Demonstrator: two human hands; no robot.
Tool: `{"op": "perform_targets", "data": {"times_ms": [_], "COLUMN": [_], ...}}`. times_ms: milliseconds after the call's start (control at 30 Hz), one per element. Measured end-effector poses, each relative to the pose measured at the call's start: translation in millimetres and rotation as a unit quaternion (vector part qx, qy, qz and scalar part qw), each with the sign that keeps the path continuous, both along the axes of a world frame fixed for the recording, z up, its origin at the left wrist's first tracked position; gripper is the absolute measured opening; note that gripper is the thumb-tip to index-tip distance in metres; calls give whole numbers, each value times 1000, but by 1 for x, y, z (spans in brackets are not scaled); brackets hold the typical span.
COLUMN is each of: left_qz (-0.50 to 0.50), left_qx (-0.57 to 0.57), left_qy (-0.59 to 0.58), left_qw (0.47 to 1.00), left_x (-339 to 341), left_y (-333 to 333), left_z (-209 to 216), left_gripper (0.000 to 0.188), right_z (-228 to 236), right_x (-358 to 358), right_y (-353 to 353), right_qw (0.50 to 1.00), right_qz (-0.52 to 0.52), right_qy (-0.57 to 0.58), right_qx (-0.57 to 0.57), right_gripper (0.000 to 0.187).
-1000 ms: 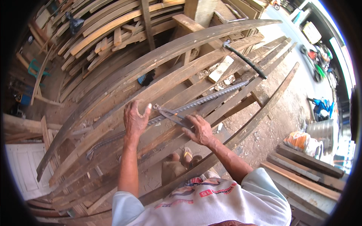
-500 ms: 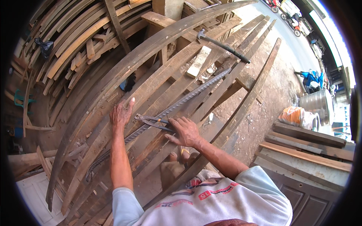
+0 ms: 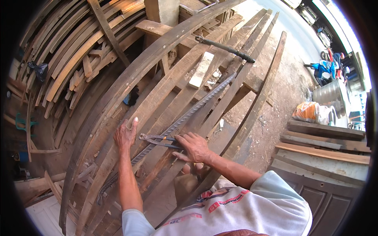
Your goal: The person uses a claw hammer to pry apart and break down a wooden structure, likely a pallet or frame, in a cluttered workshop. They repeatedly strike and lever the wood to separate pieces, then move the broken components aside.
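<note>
My right hand (image 3: pixel 193 147) closes round the handles of a pair of pincers (image 3: pixel 156 139), fingers above and thumb below. Their metal jaws lie to the left, over a long ribbed metal bar (image 3: pixel 201 99). That bar runs diagonally across several wooden beams. My left hand (image 3: pixel 125 134) grips a long wooden beam (image 3: pixel 157 99) left of the jaws. Its thumb points up and away, and its other fingers curl down, partly hidden. Farther off, a dark-handled hammer (image 3: pixel 228 50) lies across the beams, near a short pale wood block (image 3: pixel 201 70).
A curved beam (image 3: pixel 130 65) arches along the left side of the frame. Stacked curved timber (image 3: pixel 75 55) fills the far left. At the right are planks (image 3: pixel 323 151), a brown panelled door (image 3: pixel 311 196), an orange-and-white sack (image 3: pixel 311 112) and a metal drum (image 3: pixel 332 96). A road runs beyond.
The whole view has shifted slightly. Both hands and the pincers keep nearly the same places on the beams. Vehicles on the road at the upper right have changed position.
</note>
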State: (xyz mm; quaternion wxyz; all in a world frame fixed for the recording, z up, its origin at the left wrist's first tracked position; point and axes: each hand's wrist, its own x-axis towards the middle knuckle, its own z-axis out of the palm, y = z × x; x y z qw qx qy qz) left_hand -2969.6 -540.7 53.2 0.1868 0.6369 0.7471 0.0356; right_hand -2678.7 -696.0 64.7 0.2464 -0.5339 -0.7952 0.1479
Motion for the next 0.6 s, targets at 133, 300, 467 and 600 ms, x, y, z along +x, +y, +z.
{"op": "perform_targets", "data": {"times_ms": [133, 300, 467, 600], "left_qz": [14, 18, 18, 29], "left_qx": [6, 0, -2, -5], "left_qy": [-3, -18, -5, -11], "left_qw": [1000, 1000, 1000, 999], "left_x": [-1, 0, -18, 6], "left_y": [1, 5, -8, 6], "left_z": [-4, -8, 5, 1], "left_gripper": [100, 101, 101, 98], "right_z": [-1, 2, 9, 32], "right_x": [3, 6, 17, 129], "right_y": [1, 3, 11, 92], "right_qw": [1000, 1000, 987, 970], "right_qz": [7, 4, 42, -67], "right_qy": [19, 20, 149, 133], "right_qx": [13, -9, 41, 194], "right_gripper": [67, 68, 62, 54]}}
